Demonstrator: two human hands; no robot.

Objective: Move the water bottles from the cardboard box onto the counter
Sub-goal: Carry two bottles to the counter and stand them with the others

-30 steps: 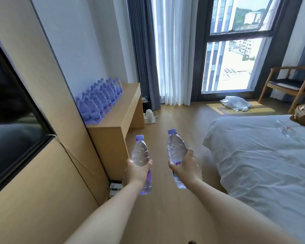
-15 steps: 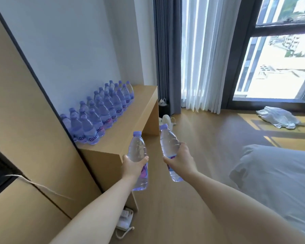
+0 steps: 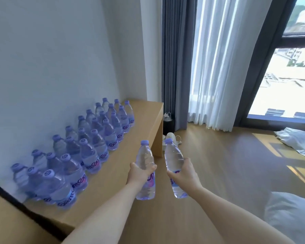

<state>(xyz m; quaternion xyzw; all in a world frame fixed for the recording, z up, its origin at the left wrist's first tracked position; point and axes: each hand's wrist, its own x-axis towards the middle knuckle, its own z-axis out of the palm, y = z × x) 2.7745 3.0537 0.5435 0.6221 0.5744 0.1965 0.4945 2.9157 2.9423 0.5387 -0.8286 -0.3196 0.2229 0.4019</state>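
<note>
Left hand wrapped round one water bottle, right hand round another bottle, both upright beside the counter.

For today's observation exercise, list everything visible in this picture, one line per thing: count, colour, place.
water bottles on the counter: roughly two dozen, clear with purple caps, in rows along the wall
counter: one, light wood, at left
held water bottles: two, clear with purple caps, one in the left hand, one in the right
curtains: sheer white beside dark grey, at the window
window: one, dark frame, at right
white cloth: one, on the floor
bed: white, lower right
hands: left, right, each gripping a bottle
</note>
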